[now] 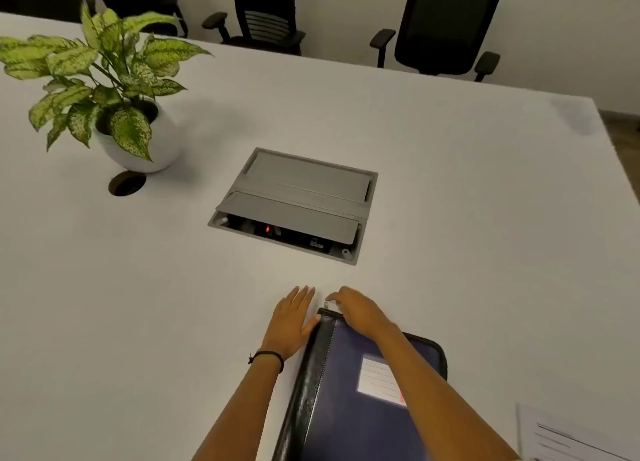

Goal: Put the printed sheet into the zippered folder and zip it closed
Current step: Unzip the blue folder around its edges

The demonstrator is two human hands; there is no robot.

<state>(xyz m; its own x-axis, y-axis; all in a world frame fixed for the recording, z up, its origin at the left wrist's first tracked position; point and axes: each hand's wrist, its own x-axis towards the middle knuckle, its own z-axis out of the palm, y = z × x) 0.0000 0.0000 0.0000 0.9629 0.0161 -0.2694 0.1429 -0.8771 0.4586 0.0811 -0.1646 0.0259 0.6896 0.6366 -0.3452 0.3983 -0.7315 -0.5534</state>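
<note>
The blue zippered folder [363, 391] lay on the desk [138, 304] with the printed sheet [575, 436] beside it, so the right hand [356, 310], pinching the zipper pull [326, 304], probably needed a slow, steady tug while the open left hand [291, 322] pressed flat.

Both bare forearms reach forward side by side. The left hand [292, 322] lies flat, palm down, fingers straight and together, a dark band round its wrist. The right hand [356, 310] arches, its fingertips pinched together.
</note>
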